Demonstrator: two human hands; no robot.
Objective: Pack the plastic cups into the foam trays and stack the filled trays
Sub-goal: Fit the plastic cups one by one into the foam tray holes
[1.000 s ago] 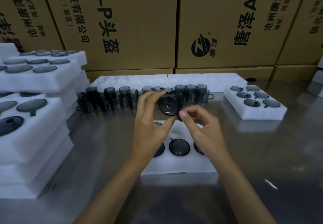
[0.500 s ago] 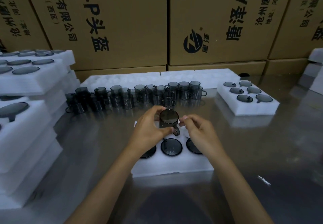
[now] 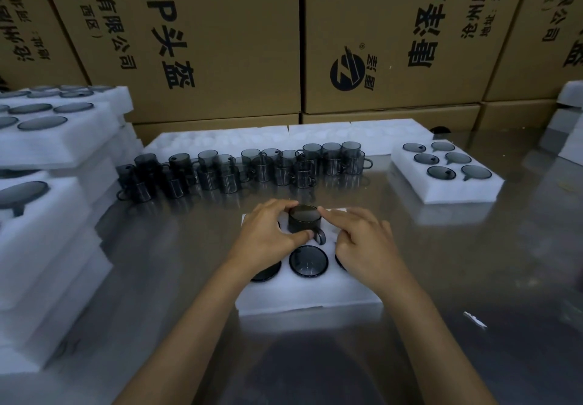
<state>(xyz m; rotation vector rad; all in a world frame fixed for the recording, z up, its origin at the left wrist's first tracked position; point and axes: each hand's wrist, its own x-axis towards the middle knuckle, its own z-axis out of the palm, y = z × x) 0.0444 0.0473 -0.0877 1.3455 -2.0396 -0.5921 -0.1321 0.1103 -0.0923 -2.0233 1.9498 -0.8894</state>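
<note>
on the shiny table (image 3: 473,262), the cup (image 3: 304,219) stands upright over the foam tray (image 3: 309,297)'s far-middle pocket, handle pointing near; left hand (image 3: 268,240) curls round it, right hand (image 3: 362,246)'s forefinger touches its rim.

Both forearms come up from the bottom edge and lean toward each other, so the hands almost meet in the middle. The left hand (image 3: 268,240) is palm down with its fingers curled; the thumb points to the right and the fingertips bend round the far side of what it holds, the cup (image 3: 304,222). The right hand (image 3: 362,243) is also palm down, the wrist straight. Its index finger is stretched out to the left and touches the rim; the other fingers are bent under the palm, and they seem to hold nothing, though they are partly hidden.
</note>
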